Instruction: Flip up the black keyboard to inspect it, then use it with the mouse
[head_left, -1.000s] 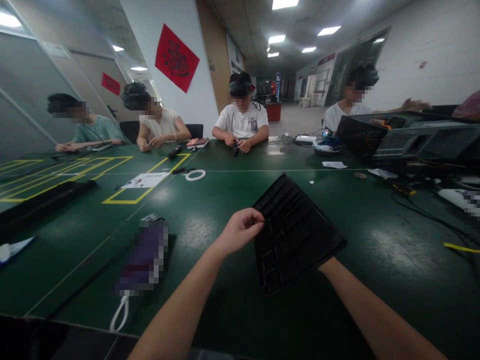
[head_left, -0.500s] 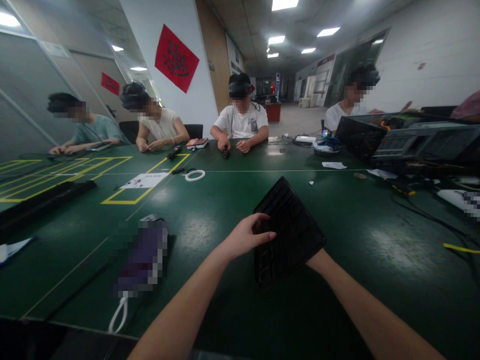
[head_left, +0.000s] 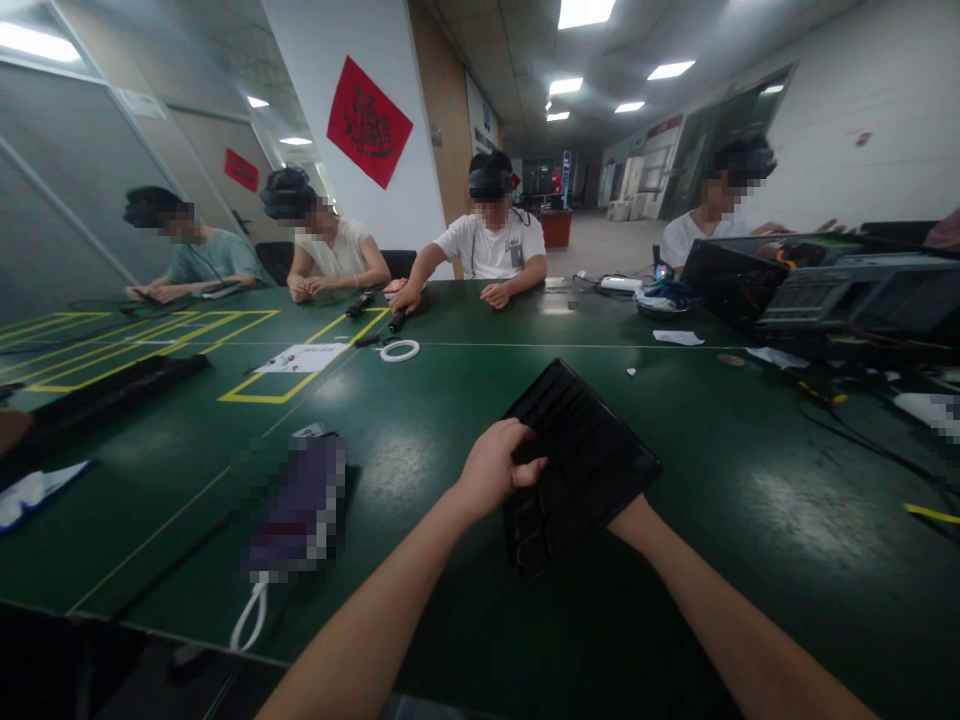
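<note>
A black compartment tray (head_left: pixel 592 450) is held tilted above the green table (head_left: pixel 735 480) in front of me. My left hand (head_left: pixel 495 465) grips the tray's left edge, thumb over the top and fingers curled round it. My right hand is hidden under the tray's lower right side; only its wrist (head_left: pixel 634 520) and forearm show, so I cannot see its fingers.
A blurred purple object (head_left: pixel 296 510) with a white cord lies to my left. Yellow tape boxes, a paper sheet (head_left: pixel 300 358) and a white ring (head_left: pixel 399 350) lie further off. Electronic equipment (head_left: pixel 840 285) and cables crowd the right. Several people sit at the far edge.
The tray has tipped flatter and lower. My left hand went from pinching its edge to gripping it with the thumb on top. A person opposite reached an arm out to the left.
</note>
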